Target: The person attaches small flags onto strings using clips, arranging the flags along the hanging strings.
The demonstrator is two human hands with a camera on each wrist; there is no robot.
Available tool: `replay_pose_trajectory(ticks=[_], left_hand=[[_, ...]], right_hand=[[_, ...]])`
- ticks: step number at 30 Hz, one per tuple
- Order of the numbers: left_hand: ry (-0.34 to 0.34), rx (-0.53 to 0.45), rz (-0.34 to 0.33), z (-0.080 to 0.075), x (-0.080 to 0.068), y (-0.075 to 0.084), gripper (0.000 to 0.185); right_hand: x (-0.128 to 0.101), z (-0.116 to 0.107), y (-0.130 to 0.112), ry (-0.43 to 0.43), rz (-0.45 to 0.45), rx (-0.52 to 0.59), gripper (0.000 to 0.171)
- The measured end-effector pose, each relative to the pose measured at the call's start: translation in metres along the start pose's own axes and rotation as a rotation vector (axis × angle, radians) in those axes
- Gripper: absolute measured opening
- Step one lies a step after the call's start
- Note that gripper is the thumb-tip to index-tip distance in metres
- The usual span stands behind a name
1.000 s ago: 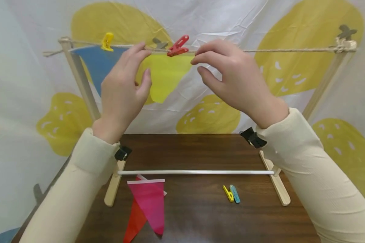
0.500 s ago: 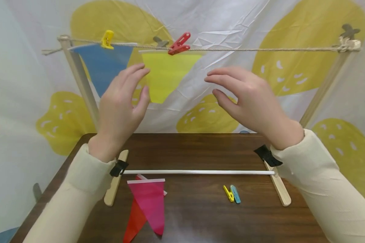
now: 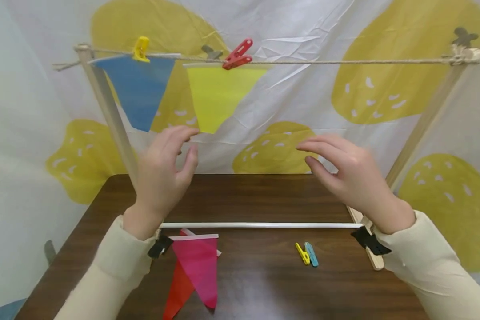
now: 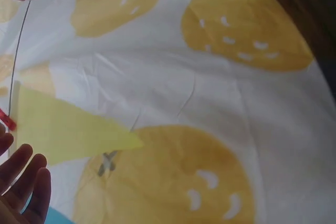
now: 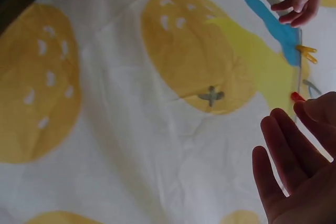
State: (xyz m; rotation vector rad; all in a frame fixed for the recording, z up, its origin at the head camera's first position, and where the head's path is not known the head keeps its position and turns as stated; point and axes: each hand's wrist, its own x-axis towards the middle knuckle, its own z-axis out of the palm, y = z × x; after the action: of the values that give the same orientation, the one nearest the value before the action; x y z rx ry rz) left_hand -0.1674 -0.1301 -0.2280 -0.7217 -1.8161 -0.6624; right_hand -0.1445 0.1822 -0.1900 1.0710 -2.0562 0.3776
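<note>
A twine line (image 3: 344, 62) runs between two wooden posts. A blue pennant (image 3: 138, 89) hangs from it under a yellow peg (image 3: 140, 48), and a yellow pennant (image 3: 216, 95) (image 4: 63, 129) hangs under a red peg (image 3: 237, 55). My left hand (image 3: 164, 169) and right hand (image 3: 344, 171) float empty above the dark table (image 3: 264, 289), fingers relaxed, below the pennants. Pink and red pennants (image 3: 194, 273) lie on the table near the left wrist. A yellow peg (image 3: 302, 254) and a blue peg (image 3: 311, 254) lie side by side in front of the white rod (image 3: 260, 225).
The wooden stand's feet (image 3: 374, 260) rest on the table at both sides. A white cloth with yellow shapes (image 3: 384, 89) hangs behind as a backdrop. The line right of the red peg carries nothing.
Both hands have let go of the red peg and yellow pennant and dropped from the line toward the table. The yellow pennant now hangs on its own.
</note>
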Motion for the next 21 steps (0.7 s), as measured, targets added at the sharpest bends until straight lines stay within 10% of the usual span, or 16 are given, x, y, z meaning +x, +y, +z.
replay_pose_trajectory(ticks=[21], left_hand=[[-0.286, -0.048, -0.367, 0.032, -0.127, -0.007, 0.021]], right_hand=[[-0.103, 0.042, -0.002, 0.016, 0.353, 0.346, 0.034]])
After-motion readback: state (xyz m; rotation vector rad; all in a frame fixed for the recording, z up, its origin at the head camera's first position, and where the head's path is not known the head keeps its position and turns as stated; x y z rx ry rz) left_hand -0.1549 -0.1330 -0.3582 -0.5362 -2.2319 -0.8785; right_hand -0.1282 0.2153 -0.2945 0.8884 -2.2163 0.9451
